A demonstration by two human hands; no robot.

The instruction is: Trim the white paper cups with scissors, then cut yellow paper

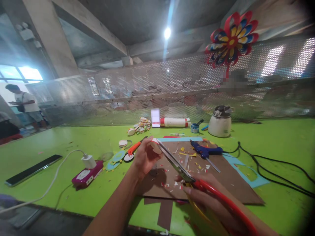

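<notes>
My left hand (145, 159) is closed on a small curved white paper piece (156, 146) with a red edge, held up over the brown board (221, 177). In my right hand (209, 191) is a pair of scissors (173, 160) with a red handle. The blade tips reach the white piece near my left fingertips. Small white, red and yellow paper scraps (176, 183) lie on the board below. Beyond my left hand are a cutter with an orange handle (134, 148) and a white disc with a dark rim (129, 157).
A blue glue gun (204, 150) rests on the board, its black cable trailing right. Left are a purple power adapter (88, 173) and a black phone (34, 169). Behind stand a propped phone (155, 118), a pile of white discs (141, 125) and a white kettle-like pot (220, 123).
</notes>
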